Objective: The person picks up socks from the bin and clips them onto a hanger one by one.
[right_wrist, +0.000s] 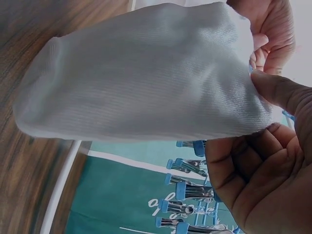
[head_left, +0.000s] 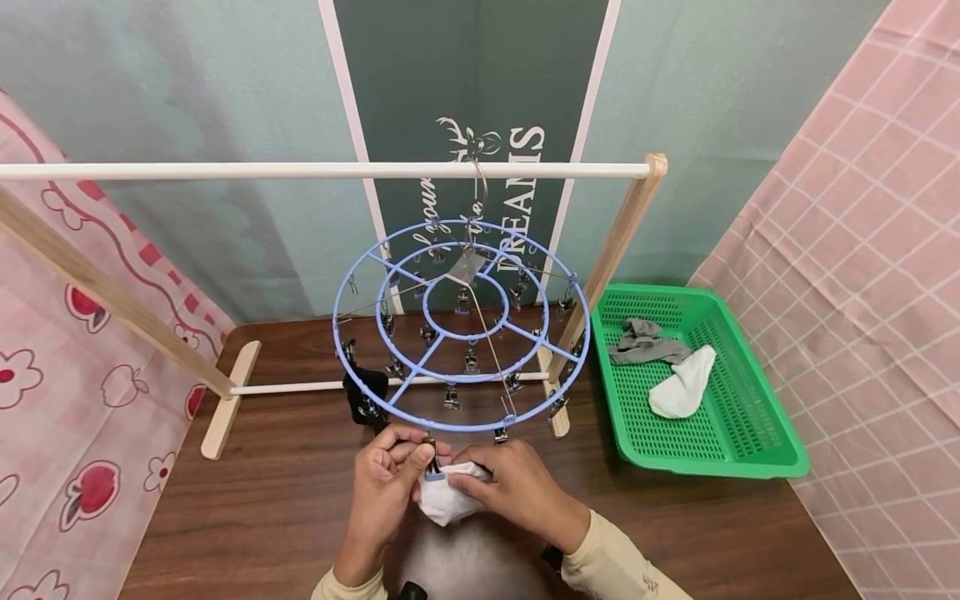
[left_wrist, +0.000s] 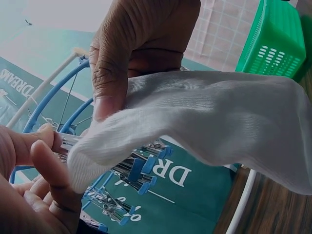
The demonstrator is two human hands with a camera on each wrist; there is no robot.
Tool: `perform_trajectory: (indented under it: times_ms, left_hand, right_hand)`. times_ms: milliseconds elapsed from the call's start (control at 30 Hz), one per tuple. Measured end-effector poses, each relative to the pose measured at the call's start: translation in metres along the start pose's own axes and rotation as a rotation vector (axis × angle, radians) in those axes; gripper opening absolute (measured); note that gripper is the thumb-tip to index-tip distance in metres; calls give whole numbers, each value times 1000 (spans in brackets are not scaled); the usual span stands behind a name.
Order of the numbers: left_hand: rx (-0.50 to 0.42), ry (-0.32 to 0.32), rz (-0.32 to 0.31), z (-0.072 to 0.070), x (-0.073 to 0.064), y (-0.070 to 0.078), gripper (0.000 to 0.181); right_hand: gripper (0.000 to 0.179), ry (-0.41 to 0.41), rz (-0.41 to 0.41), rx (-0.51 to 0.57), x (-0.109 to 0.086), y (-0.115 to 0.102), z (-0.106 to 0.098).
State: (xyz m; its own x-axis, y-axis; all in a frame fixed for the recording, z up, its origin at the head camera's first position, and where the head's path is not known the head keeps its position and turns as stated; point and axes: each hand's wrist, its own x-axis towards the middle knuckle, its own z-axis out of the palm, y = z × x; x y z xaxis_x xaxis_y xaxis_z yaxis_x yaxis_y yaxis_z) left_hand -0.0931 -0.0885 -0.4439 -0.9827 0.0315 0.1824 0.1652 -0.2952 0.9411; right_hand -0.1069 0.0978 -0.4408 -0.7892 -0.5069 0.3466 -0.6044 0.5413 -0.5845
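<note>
A white sock [head_left: 444, 502] hangs below the front rim of a round blue clip hanger [head_left: 465, 427]. My right hand [head_left: 521, 485] pinches the sock's upper edge between thumb and fingers. With thumb and fingertips my left hand [head_left: 384, 483] grips a metal clip [head_left: 433, 468] with blue tips, right at the sock's edge. Seen from the right wrist, the sock [right_wrist: 136, 83] stretches out from both hands, its toe end loose. In the left wrist view the sock [left_wrist: 195, 112] partly covers the clip, so how far its tips are over the fabric is hidden.
A black sock [head_left: 366, 393] hangs from the hanger's left side. Several other clips dangle from its rings. The hanger hooks onto a white rail [head_left: 300, 171] with wooden legs. At right, a green basket [head_left: 712, 468] holds a grey sock [head_left: 647, 343] and a white sock [head_left: 684, 385].
</note>
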Motion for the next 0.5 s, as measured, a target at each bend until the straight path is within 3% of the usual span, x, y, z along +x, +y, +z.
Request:
perform_trajectory:
  times_ms: [500]
  left_hand:
    - [26,38,-25,-2,0,2,17]
  right_hand:
    - [12,23,-1,12,-9,1,-8]
